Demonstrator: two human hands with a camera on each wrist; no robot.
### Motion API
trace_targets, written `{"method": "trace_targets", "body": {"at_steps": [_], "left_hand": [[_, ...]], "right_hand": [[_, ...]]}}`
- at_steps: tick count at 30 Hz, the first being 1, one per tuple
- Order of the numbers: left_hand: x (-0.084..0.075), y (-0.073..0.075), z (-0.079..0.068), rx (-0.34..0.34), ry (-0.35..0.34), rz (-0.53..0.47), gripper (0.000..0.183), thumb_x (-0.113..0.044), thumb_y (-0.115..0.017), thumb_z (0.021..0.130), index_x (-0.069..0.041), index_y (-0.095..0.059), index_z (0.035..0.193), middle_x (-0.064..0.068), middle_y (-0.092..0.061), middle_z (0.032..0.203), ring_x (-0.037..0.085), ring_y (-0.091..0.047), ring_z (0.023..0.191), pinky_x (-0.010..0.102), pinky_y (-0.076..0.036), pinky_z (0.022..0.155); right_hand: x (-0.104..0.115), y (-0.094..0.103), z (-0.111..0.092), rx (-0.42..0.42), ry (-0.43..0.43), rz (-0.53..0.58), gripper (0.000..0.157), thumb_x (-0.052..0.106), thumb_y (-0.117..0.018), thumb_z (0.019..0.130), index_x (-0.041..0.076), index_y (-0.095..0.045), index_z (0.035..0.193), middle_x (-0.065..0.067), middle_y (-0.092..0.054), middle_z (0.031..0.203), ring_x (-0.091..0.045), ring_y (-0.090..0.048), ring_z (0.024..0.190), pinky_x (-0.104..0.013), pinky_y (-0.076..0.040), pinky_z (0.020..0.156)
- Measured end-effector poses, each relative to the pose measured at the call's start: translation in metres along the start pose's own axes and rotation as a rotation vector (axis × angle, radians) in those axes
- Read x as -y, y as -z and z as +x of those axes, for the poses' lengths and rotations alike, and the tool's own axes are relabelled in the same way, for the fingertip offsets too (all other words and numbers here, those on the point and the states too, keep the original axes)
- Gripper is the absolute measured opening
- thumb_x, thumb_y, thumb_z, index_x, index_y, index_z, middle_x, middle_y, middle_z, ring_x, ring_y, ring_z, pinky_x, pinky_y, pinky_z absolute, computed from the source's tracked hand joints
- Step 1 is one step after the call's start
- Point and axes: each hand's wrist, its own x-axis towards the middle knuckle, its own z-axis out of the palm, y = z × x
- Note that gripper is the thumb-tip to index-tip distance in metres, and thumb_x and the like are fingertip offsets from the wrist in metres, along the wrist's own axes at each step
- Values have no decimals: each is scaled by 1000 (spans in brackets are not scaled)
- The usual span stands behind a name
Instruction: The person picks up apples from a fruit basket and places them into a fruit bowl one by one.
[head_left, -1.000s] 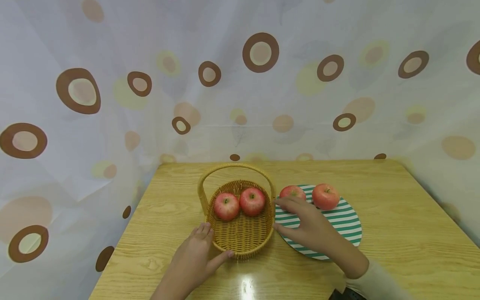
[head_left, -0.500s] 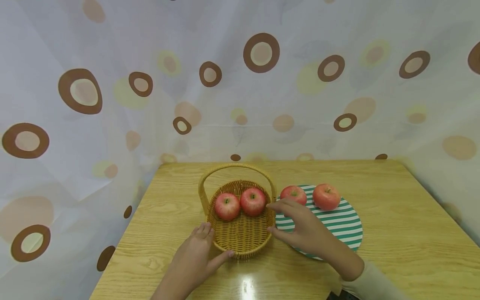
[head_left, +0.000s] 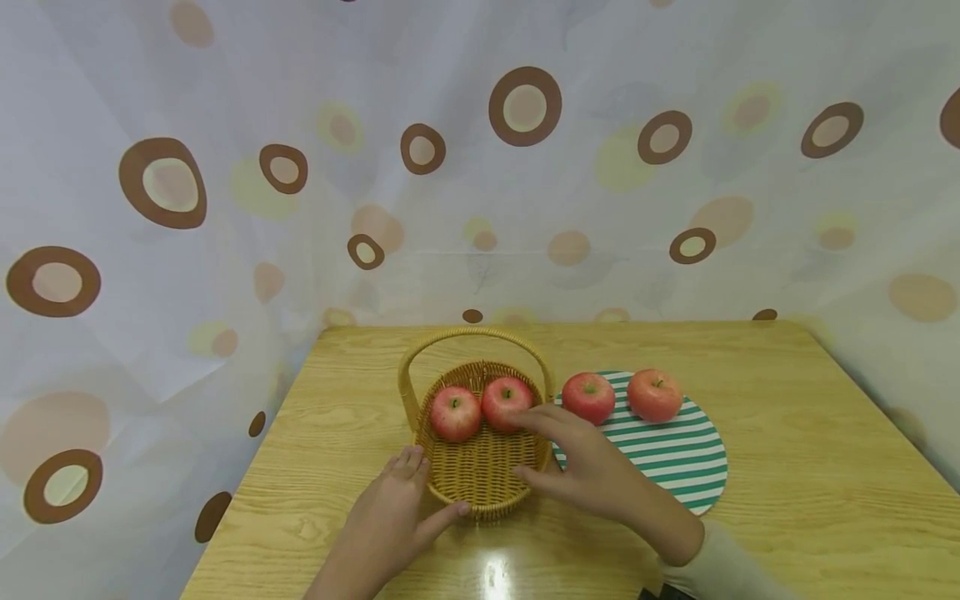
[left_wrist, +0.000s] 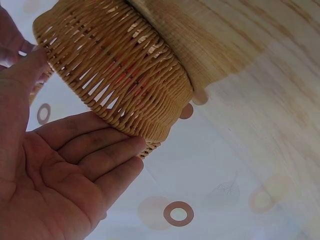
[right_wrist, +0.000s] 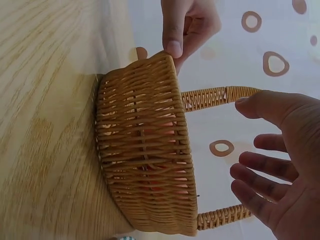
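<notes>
A round wicker basket (head_left: 480, 467) with an arched handle holds two red apples, the left apple (head_left: 455, 414) and the right apple (head_left: 507, 402). My left hand (head_left: 386, 521) rests against the basket's near left side. Its straight fingers touch the outer weave in the left wrist view, and its thumb lies on the near rim. Over the basket's right rim hovers my right hand (head_left: 592, 471), its fingers spread and nothing in its grasp. Those fingertips partly cover the right apple in the head view. In the right wrist view, that hand (right_wrist: 295, 155) is above the basket.
Right of the basket lies a round green-and-white striped mat (head_left: 675, 462). Two more apples sit at its far side, a redder apple (head_left: 588, 397) and a paler apple (head_left: 655, 395). Behind the wooden table (head_left: 810, 467) hangs a patterned curtain (head_left: 570, 192).
My right hand has moved left from beside the apple on the mat to over the basket's right rim, uncovering that apple. The left hand, basket and apples stay in place.
</notes>
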Motion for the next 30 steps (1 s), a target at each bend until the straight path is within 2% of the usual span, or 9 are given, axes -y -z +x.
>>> {"method": "trace_targets", "body": {"at_steps": [6,13,30], "left_hand": [[0,-2,0,-10,-4,18,89,-67,-65,97,14,-64,136,33,-59,146,47,-56,141,58,-51,113],[0,-3,2,-15,-9,10,87,-63,-68,97,14,-63,137,34,-61,144,49,-57,140,59,-52,112],[0,-2,0,-14,4,26,89,-65,-66,97,13,-62,138,34,-59,146,49,-59,137,58,-55,109]], "right_hand": [[3,-7,5,44,-26,-17,58,30,-89,89,16,-66,141,3,-67,139,-17,-66,127,-43,-60,104],[2,-17,10,86,-25,-12,56,28,-88,89,13,-67,139,-2,-68,138,-21,-68,126,-42,-62,101],[-1,-29,20,98,-60,-40,55,30,-87,89,14,-67,138,-2,-67,140,-23,-66,128,-46,-60,104]]}}
